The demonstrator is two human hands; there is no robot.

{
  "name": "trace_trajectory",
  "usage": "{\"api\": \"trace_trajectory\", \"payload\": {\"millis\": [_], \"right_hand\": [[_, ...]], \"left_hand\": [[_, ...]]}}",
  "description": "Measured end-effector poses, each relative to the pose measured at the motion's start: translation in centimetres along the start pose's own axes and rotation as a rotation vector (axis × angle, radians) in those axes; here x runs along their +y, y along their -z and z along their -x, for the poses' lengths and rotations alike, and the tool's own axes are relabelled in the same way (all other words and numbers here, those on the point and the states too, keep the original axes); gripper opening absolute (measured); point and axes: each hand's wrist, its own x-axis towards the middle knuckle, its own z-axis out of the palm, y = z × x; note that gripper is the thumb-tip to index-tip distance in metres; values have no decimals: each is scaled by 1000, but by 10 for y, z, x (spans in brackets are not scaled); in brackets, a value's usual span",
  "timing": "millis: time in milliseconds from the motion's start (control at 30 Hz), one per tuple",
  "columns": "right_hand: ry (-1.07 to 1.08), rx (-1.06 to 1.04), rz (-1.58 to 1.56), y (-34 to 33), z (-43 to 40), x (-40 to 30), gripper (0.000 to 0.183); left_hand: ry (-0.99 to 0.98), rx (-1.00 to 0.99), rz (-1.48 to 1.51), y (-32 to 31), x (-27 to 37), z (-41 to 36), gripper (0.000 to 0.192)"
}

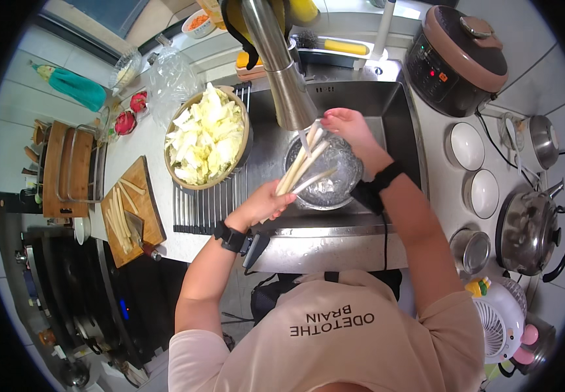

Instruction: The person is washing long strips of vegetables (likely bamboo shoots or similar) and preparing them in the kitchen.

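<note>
My left hand (263,201) grips a bundle of long pale stalks (296,169), which slant up and to the right under the metal faucet (290,93). Water runs from its spout onto them. Below the stalks, a round metal bowl (331,196) of water stands in the dark sink (268,117). My right hand (348,128) is raised by the far ends of the stalks, over the bowl's right side, fingers bent; whether it touches them I cannot tell. More pale stalks (118,220) and a knife (138,235) lie on a wooden cutting board (150,206) at the left.
A large bowl (169,159) of torn napa cabbage (209,132) stands on the roll-up rack (204,210) left of the sink. On the right counter are a pressure cooker (454,59), white bowls (466,146), a steel kettle (527,232) and a small fan (490,323). Dragon fruit (125,123) lies back left.
</note>
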Motion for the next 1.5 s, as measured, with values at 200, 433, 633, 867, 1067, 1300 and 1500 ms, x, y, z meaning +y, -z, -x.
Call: {"api": "trace_trajectory", "payload": {"millis": [200, 433, 633, 867, 1067, 1300, 1500], "right_hand": [[56, -216, 481, -3, -10, -62, 22], [44, -295, 487, -24, -54, -65, 22], [67, -260, 458, -28, -66, -66, 21], [360, -40, 589, -18, -79, -48, 18], [246, -89, 465, -18, -70, -54, 24], [332, -276, 755, 2, -12, -44, 27], [510, -414, 929, -30, 69, -48, 25]], "left_hand": [[-39, 66, -74, -10, -1, -26, 19], [-103, 82, 65, -17, 13, -49, 17], [-330, 91, 258, -17, 10, -67, 16], [-238, 222, -6, -11, 5, -60, 21], [-95, 227, -202, -10, 11, -30, 25], [-127, 583, -1022, -37, 33, 29, 29], [-196, 699, -1180, -43, 23, 48, 26]]}}
